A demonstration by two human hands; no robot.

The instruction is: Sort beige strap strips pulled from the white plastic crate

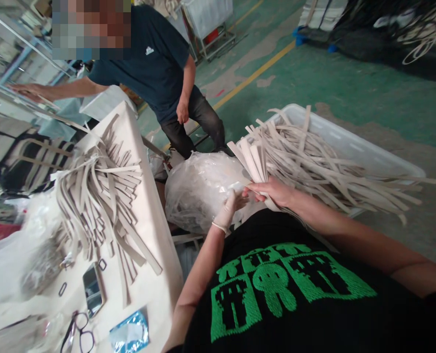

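Note:
My right hand [272,191] is closed round a bunch of beige flat strips [250,159] that fan upward from it. In a white glove, my left hand [228,210] pinches the lower end of the same bunch, right beside my right hand. Both hands hover over a clear plastic bag [199,189] that bulges in front of me. To the right, a white plastic tub [353,144] is filled with several more long beige strips [324,166].
A white table [155,274] on the left bears a heap of strips [96,196], a phone [92,289], glasses [80,333] and a blue packet [129,333]. A person in a dark shirt [155,59] stands behind the table. Green floor lies beyond.

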